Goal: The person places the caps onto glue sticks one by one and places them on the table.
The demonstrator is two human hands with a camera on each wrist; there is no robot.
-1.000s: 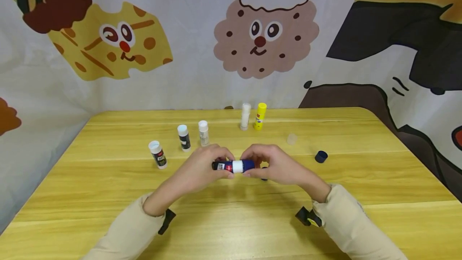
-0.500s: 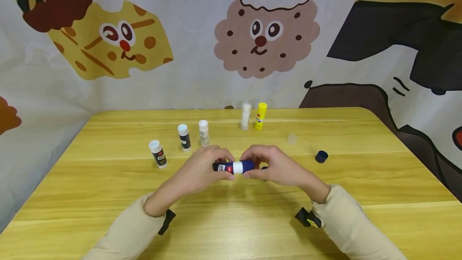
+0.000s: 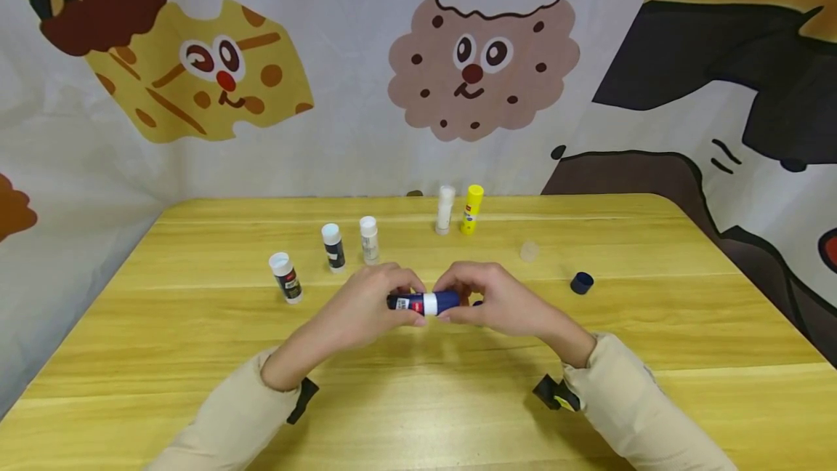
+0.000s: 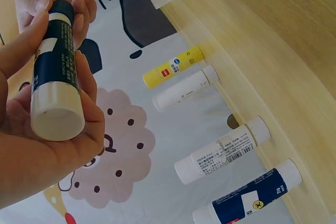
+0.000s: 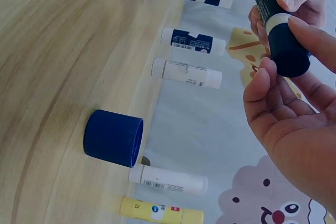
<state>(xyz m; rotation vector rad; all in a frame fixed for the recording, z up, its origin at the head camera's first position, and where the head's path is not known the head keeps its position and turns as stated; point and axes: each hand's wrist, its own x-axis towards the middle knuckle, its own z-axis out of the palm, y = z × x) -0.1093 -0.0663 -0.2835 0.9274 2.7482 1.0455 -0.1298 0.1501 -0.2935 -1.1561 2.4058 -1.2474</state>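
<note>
A dark blue glue stick (image 3: 409, 304) with a white band lies level between both hands, above the table. My left hand (image 3: 366, 307) grips its labelled body; in the left wrist view its white base end (image 4: 58, 116) faces the camera. Around the dark blue cap (image 5: 289, 56) at the other end, my right hand (image 3: 500, 300) pinches with thumb and fingers. Only a narrow white band shows between label and cap. Partly hidden behind the right hand, another small dark blue piece (image 3: 479, 304) sits on the table.
Two dark-labelled glue sticks (image 3: 286, 278) and a white one (image 3: 369, 240) stand at the left. A white stick (image 3: 445, 210) and a yellow stick (image 3: 471, 209) stand at the back. A translucent cap (image 3: 529, 251) and a blue cap (image 3: 582, 283) lie right on the wooden table (image 3: 418, 413).
The white band between the label and the blue cap has grown narrower as the two parts came closer together. Both hands keep their grip and have barely moved.
</note>
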